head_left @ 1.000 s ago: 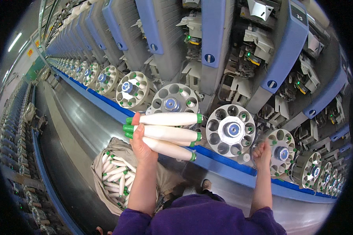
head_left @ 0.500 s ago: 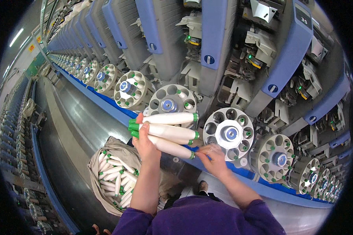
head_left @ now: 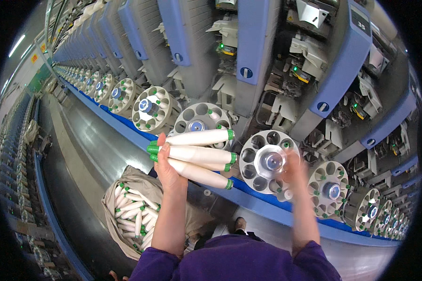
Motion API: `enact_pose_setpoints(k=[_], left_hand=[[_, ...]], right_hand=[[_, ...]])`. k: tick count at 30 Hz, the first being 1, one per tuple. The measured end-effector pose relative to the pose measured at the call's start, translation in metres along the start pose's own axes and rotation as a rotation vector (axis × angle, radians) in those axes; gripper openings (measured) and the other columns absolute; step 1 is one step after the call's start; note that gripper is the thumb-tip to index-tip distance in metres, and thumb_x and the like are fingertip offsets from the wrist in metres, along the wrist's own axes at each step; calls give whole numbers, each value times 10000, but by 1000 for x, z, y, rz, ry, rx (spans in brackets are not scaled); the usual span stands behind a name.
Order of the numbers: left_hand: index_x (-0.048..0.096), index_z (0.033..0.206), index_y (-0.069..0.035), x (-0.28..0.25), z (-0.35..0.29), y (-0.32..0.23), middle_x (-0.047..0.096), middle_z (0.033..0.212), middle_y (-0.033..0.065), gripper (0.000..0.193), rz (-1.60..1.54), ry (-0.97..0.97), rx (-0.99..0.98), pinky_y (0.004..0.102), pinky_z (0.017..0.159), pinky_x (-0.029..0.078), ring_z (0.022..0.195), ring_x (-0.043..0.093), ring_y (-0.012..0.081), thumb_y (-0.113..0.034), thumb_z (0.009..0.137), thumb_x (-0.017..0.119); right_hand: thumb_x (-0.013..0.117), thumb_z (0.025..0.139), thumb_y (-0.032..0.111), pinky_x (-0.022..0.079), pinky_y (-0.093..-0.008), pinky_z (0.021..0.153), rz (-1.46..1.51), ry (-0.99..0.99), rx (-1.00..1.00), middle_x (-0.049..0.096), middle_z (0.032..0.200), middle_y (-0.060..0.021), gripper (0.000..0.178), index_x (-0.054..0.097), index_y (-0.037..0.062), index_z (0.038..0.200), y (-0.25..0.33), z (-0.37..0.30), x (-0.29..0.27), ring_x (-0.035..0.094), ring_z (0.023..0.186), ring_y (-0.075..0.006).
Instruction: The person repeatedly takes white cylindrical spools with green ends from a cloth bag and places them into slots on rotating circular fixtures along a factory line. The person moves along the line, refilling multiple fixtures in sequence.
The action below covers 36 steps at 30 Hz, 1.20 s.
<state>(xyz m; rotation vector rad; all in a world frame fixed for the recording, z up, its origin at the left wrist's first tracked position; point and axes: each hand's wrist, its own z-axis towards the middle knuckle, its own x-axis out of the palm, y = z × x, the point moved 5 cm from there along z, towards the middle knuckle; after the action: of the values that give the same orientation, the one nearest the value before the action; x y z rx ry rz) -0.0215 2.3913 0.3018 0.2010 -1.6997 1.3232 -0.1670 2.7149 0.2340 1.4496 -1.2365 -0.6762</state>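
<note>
My left hand (head_left: 170, 172) grips several white yarn bobbins (head_left: 199, 153) with green ends, fanned out and pointing to the right. Over the right side of a round grey bobbin magazine (head_left: 260, 162) is my right hand (head_left: 295, 171), smeared by motion, so its fingers and anything in them cannot be made out. Open pockets ring the magazine's hub, and a green bobbin tip shows in one near the hand. Behind the held bobbins, another round magazine (head_left: 185, 122) is partly hidden.
A cloth sack (head_left: 109, 206) full of yarn bobbins (head_left: 138, 218) stands at lower left. More round magazines (head_left: 324, 210) line the blue rail (head_left: 267, 202) both ways. Tall blue-grey machine units (head_left: 258, 42) rise behind them. Another machine row (head_left: 18, 164) runs along the far left.
My right hand has left the end of the lowest held bobbin and moved right and up over the magazine. My left hand keeps the bundle, shifted slightly left in view.
</note>
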Motion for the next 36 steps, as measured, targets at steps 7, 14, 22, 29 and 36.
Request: enact_pose_setpoints(k=[7,14,22,29,36], left_hand=[[423,1281,-35,-8,3,-12,506,1131,132,506,4,-17,39,377,919,418,1043,513,234,-251,847,567],[421,1281,-33,-18,0,-19,512,1120,124,513,11,12,48,362,910,425,1039,512,221,-243,844,590],[428,1286,-123,20,-14,17,494,1153,65,503,1,21,-163,385,954,388,1076,480,223,-315,850,587],[499,1218,-95,8,-4,44,514,1154,70,436,37,25,-224,391,917,416,1047,504,216,-272,840,628],[578,1142,-26,21,8,146,554,1046,89,391,403,133,-156,295,849,427,926,540,181,-71,769,687]], right_hand=[[595,820,148,454,-233,517,130,577,245,555,754,-20,211,560,46,1001,-64,11,19,542,627,-113],[501,904,230,511,-348,788,770,-507,-472,599,1037,-76,198,536,65,1008,29,36,-226,591,944,-206],[626,769,272,431,-271,821,-422,666,51,565,1095,-93,563,441,10,1231,-43,13,89,541,993,-178],[641,783,178,491,-365,681,333,11,66,469,636,17,134,531,117,829,-3,22,-94,542,596,-128],[561,892,284,518,-406,697,350,-77,-311,609,819,-31,168,530,127,842,59,-13,-139,617,743,-199]])
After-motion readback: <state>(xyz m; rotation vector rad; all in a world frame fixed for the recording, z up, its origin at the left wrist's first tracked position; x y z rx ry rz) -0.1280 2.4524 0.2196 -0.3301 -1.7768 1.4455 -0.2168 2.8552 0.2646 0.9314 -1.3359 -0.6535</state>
